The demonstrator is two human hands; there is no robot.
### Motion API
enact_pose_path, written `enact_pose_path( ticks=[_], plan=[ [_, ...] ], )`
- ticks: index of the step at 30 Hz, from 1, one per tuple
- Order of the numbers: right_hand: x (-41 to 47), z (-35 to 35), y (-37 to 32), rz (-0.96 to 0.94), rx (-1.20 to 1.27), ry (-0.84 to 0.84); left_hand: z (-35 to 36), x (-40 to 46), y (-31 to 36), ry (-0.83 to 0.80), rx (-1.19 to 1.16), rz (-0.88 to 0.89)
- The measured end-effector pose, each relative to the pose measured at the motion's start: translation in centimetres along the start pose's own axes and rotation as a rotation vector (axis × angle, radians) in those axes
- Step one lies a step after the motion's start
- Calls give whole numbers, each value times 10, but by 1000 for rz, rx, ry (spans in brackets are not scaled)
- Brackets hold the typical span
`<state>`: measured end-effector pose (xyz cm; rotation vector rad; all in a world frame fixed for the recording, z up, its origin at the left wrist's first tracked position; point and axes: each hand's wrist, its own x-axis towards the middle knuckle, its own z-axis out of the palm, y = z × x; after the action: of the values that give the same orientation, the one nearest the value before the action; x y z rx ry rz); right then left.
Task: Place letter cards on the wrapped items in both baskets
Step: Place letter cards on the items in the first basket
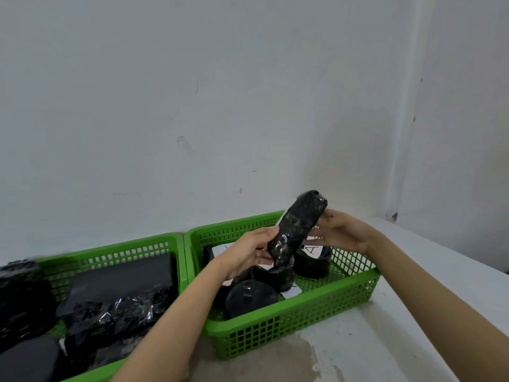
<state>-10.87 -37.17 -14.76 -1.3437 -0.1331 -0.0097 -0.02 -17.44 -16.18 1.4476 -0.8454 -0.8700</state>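
- I see my left hand closed round the lower end of a long black wrapped bundle, which is tilted with its top leaning right, above the right basket.
- My right hand is open, fingers spread, touching the bundle's upper right side without gripping it.
- The right basket sits near the bench's far right corner, by the wall.
- Inside it, a card marked A lies on a round black item at the basket's right side; another white card lies on the basket floor.
- The left basket touches the right one and holds more black wrapped items.
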Motion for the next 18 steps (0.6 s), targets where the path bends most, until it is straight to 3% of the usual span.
enact_pose_path(
  ticks=[4, 7, 10, 15, 18],
  plan=[
    [-11, -5, -18, 22, 26, 182, -1, -1, 1, 265, 297, 154],
    [-20, 8, -26, 214, -221, 241, 1, -1, -1, 310, 415, 208],
    [-22, 18, -30, 262, -472, 350, 4, -2, 1, 325, 438, 192],
    [-30, 32, -44, 494, -789, 348, -5, 1, 6, 429, 358, 120],
    [-33, 39, -47, 590, -841, 320, -8, 3, 5, 418, 369, 106]
  ],
)
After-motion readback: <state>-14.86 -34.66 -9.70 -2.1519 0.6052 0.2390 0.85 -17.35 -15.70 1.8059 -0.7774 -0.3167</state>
